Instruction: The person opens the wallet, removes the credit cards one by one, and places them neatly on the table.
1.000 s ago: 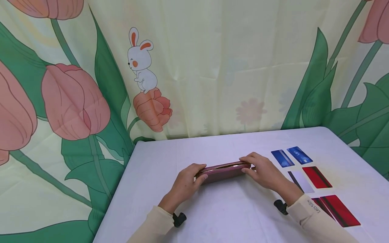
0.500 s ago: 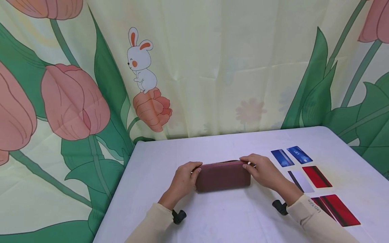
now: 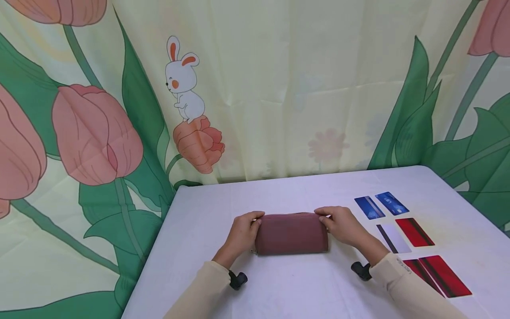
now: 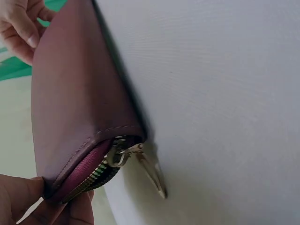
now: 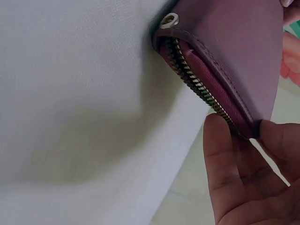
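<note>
A maroon zip-around wallet (image 3: 291, 234) stands on its long lower edge on the table, its broad side facing me and tilted. My left hand (image 3: 241, 234) pinches its upper left corner between thumb and fingers. At the upper right corner, my right hand (image 3: 343, 227) pinches it the same way. In the left wrist view, a metal zipper pull (image 4: 152, 174) hangs at the lower end of the wallet's side. Zipper teeth (image 5: 199, 86) run along the other side in the right wrist view, with a small metal ring (image 5: 169, 20) near the bottom corner.
Several cards lie at the right of the white-covered table (image 3: 295, 288): blue cards (image 3: 392, 203) at the back, a white card (image 3: 393, 238) beside a red card (image 3: 415, 232), and more red cards (image 3: 445, 276) near my right sleeve. A printed curtain (image 3: 279, 88) hangs behind.
The wallet has tipped from zipper edge toward me to broad side toward me. Both hands have kept hold of its upper corners, and the cards have stayed put.
</note>
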Demonstrator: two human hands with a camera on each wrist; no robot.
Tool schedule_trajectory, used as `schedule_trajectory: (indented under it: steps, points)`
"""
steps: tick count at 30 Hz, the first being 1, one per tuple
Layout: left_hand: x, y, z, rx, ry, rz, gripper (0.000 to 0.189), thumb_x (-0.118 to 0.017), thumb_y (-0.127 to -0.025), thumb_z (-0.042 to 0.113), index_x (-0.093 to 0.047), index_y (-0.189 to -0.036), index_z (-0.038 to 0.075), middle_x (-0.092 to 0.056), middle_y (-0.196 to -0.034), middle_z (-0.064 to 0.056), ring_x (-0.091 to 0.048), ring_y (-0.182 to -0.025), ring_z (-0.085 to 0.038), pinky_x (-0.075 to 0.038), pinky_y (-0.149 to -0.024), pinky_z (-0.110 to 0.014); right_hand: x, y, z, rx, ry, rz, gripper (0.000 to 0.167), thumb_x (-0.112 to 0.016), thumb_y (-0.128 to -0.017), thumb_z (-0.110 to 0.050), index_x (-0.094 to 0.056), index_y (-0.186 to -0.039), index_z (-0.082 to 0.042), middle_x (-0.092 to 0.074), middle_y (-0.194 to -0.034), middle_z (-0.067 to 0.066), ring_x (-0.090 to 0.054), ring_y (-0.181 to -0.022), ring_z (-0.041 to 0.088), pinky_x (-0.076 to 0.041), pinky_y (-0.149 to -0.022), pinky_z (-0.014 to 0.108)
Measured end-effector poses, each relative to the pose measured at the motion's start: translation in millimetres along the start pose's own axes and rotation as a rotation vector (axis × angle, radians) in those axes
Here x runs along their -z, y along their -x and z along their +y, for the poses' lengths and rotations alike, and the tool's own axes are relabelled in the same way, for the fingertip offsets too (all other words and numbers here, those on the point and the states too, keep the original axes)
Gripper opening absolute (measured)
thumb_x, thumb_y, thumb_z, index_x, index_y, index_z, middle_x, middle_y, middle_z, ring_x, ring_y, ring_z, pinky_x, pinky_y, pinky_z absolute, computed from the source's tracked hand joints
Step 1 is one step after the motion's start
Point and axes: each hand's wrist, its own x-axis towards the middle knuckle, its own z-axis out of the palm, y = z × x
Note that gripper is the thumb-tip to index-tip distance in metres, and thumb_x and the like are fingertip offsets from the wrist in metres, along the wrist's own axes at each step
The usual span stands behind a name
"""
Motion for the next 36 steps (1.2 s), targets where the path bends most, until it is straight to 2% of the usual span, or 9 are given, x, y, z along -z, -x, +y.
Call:
schedule_trajectory:
  steps: [5, 8, 12, 16, 26, 30, 32, 34, 36]
  points:
    - [-5.4, -0.8, -4.3, 0.067, 0.022, -0.007, 0.035, -0.058, -0.104, -0.002, -0.066, -0.137, 0.002, -0.069, -0.133, -0.013, -0.068, -0.12, -0.027, -0.058, -0.094, -0.041, -8, -5.8, 3, -0.054, 0.039, -0.008, 0.031, -0.06, -0.097, 0.007, -0.07, -0.126, 0.01, -0.072, -0.123, 0.025, -0.07, -0.111, 0.038, -0.059, -0.088, 0.049]
    - [-8.2, -0.8, -6.2, 0.095, 0.024, -0.02, 0.036, -0.058, -0.104, -0.001, -0.065, -0.139, 0.003, -0.068, -0.136, -0.013, -0.066, -0.123, -0.029, -0.057, -0.097, -0.043, -12, -7.7, 4, -0.1, 0.054, -0.03, 0.034, -0.059, -0.096, 0.007, -0.067, -0.129, 0.01, -0.071, -0.125, 0.026, -0.067, -0.117, 0.042, -0.057, -0.095, 0.054]
    - [-11.5, -0.1, -8.7, 0.12, 0.017, -0.037, 0.037, -0.058, -0.104, -0.001, -0.063, -0.14, 0.002, -0.066, -0.138, -0.015, -0.065, -0.127, -0.032, -0.055, -0.101, -0.045, -16, -8.7, 3, -0.125, 0.083, -0.058, 0.037, -0.058, -0.096, 0.007, -0.064, -0.133, 0.011, -0.07, -0.126, 0.026, -0.065, -0.121, 0.043, -0.054, -0.098, 0.056]
    - [-14.7, 0.6, -11.6, 0.141, 0.002, -0.048, 0.037, -0.059, -0.103, 0.0, -0.063, -0.14, 0.0, -0.067, -0.137, -0.015, -0.064, -0.128, -0.032, -0.054, -0.102, -0.046, -20, -7.4, 3, -0.112, 0.121, -0.074, 0.038, -0.058, -0.096, 0.006, -0.064, -0.133, 0.01, -0.069, -0.127, 0.027, -0.066, -0.119, 0.041, -0.055, -0.098, 0.055]
    - [-14.7, 1.1, -15.0, 0.138, -0.027, -0.074, 0.035, -0.061, -0.104, 0.006, -0.065, -0.138, -0.001, -0.068, -0.135, -0.015, -0.063, -0.128, -0.03, -0.053, -0.104, -0.047, -25, -8.1, 1, -0.143, 0.161, -0.157, 0.044, -0.065, -0.099, -0.006, -0.059, -0.14, 0.009, -0.064, -0.137, 0.027, -0.06, -0.129, 0.044, -0.05, -0.105, 0.058]
    - [-6.7, -1.1, -13.6, 0.117, -0.116, -0.139, 0.043, -0.061, -0.106, 0.02, -0.059, -0.145, 0.002, -0.061, -0.145, -0.015, -0.055, -0.138, -0.03, -0.046, -0.112, -0.05, -19, -11.9, 5, -0.127, 0.223, -0.176, 0.049, -0.068, -0.1, -0.017, -0.058, -0.142, 0.006, -0.063, -0.137, 0.026, -0.059, -0.129, 0.044, -0.049, -0.105, 0.06]
    - [0.5, -4.7, -14.0, 0.076, -0.22, -0.151, 0.048, -0.057, -0.108, 0.028, -0.055, -0.149, 0.003, -0.055, -0.152, -0.016, -0.049, -0.144, -0.032, -0.04, -0.117, -0.051, -12, -13.9, 7, -0.106, 0.289, -0.152, 0.054, -0.067, -0.101, -0.025, -0.056, -0.146, 0.003, -0.058, -0.142, 0.029, -0.055, -0.132, 0.047, -0.047, -0.106, 0.063]
    - [10.3, -9.7, -14.6, 0.038, -0.331, -0.127, 0.055, -0.055, -0.108, 0.036, -0.05, -0.153, 0.005, -0.048, -0.158, -0.016, -0.041, -0.149, -0.034, -0.033, -0.121, -0.052, -2, -16.2, 11, -0.07, 0.365, -0.096, 0.06, -0.066, -0.101, -0.033, -0.052, -0.149, 0.001, -0.05, -0.148, 0.033, -0.048, -0.137, 0.052, -0.042, -0.109, 0.066]
    - [21.6, -16.0, -15.5, 0.001, -0.415, -0.067, 0.06, -0.053, -0.108, 0.041, -0.047, -0.155, 0.004, -0.043, -0.162, -0.018, -0.036, -0.152, -0.036, -0.028, -0.123, -0.055, 12, -19.6, 14, -0.048, 0.427, -0.035, 0.066, -0.063, -0.102, -0.039, -0.047, -0.154, -0.001, -0.041, -0.155, 0.035, -0.039, -0.142, 0.055, -0.036, -0.112, 0.07]
